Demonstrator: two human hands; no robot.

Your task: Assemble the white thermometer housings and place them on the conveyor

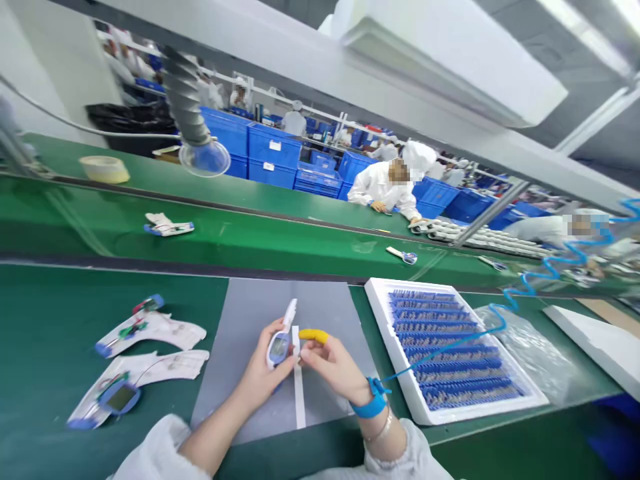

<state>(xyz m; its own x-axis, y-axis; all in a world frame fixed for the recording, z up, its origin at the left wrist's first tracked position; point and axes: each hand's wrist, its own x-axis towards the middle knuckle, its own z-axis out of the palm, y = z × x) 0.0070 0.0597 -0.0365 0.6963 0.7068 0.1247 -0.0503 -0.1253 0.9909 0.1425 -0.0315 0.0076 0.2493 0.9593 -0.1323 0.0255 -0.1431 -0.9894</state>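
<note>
I grip a white, curved plastic handheld device with a pale blue face (280, 348) in my left hand (261, 363), fingers wrapped behind and thumb across its lower end. My right hand (333, 361) is curled beside it, thumb and fingertips drawn close together; I cannot tell whether they pinch something small. A yellow rubbery finger cover (314, 335) sits on 1 of those fingers.

I judge the step in hand to be close fingertip work on the device; the next move seems to call for a steady left grip and light right fingertips.

The device is between my hands, above a flat grey mat (250, 303), tilted with its white end upward. Its small grey display faces me, but I cannot read it. To the left of my left hand lie 2 open white plastic shells with coloured wires (173, 365).
</note>
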